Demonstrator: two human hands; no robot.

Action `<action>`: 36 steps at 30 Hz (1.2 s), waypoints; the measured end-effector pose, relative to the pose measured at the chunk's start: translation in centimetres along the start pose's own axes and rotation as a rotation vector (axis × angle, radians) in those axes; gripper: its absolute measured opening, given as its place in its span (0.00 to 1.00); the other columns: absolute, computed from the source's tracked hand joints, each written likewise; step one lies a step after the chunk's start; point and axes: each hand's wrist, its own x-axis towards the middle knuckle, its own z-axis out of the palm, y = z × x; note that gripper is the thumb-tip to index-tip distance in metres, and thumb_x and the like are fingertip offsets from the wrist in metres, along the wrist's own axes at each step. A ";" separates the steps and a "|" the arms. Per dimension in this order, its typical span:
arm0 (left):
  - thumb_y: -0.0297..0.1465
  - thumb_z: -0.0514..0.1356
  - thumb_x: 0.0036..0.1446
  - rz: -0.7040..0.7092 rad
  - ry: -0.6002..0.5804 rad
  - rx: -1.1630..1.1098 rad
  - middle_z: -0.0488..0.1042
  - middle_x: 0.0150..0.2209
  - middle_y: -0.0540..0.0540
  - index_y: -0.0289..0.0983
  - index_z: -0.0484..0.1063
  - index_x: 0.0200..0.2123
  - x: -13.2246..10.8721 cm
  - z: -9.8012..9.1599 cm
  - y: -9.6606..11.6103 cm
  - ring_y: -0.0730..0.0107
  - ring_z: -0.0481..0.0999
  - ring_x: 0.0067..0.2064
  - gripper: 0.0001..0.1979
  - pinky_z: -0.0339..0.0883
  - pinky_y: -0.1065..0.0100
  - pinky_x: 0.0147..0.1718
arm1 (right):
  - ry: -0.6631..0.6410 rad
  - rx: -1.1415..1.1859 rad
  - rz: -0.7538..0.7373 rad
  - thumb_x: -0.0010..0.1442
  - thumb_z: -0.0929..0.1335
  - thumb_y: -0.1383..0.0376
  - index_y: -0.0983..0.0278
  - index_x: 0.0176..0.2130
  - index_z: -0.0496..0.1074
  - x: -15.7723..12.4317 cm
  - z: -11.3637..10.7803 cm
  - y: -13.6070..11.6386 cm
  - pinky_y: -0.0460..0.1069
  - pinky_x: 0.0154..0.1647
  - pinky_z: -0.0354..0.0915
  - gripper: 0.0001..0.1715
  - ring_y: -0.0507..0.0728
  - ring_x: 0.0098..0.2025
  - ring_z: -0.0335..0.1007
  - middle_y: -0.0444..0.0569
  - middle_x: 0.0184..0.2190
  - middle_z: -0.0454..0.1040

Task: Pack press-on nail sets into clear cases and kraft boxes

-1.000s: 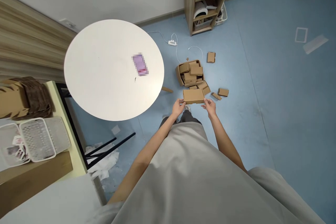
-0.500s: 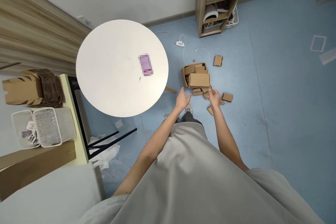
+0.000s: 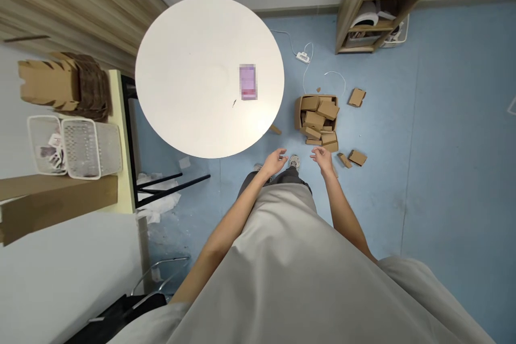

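Both hands empty: left hand and right hand apart, fingers loosely curved, gripping nothing. Nearest thing is one open brown cardboard carton on the blue floor, just beyond the hands, probably put there for easy reach. Small brown cardboard boxes heaped in it at mixed angles, look dropped in rather than stacked; overlap hides the exact count. At least three more lie loose to its right: one farther off, two nearer and side by side. One round white table at left, one blurred purple rectangular item on it, likely parked out of the way
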 end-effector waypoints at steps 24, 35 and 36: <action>0.33 0.60 0.66 0.033 0.234 -0.439 0.87 0.54 0.40 0.40 0.81 0.44 -3.0 -19.1 -16.6 0.56 0.86 0.55 0.10 0.78 0.54 0.61 | -0.083 -0.030 -0.065 0.67 0.75 0.53 0.61 0.45 0.79 -7.3 28.1 -5.8 0.50 0.43 0.78 0.16 0.56 0.39 0.85 0.54 0.47 0.87; 0.44 0.61 0.63 -0.013 0.279 -0.499 0.88 0.50 0.40 0.41 0.81 0.43 -3.0 -24.1 -17.2 0.53 0.86 0.55 0.15 0.77 0.52 0.61 | -0.312 -0.033 -0.068 0.67 0.76 0.53 0.59 0.45 0.81 -7.9 36.9 -7.0 0.51 0.45 0.78 0.14 0.55 0.40 0.86 0.48 0.45 0.88; 0.45 0.61 0.63 -0.015 0.278 -0.496 0.88 0.50 0.40 0.42 0.81 0.43 -2.8 -24.6 -16.9 0.53 0.86 0.55 0.15 0.77 0.52 0.61 | -0.313 -0.031 -0.073 0.67 0.76 0.52 0.58 0.45 0.81 -7.4 37.2 -7.3 0.52 0.46 0.78 0.14 0.55 0.40 0.86 0.48 0.44 0.87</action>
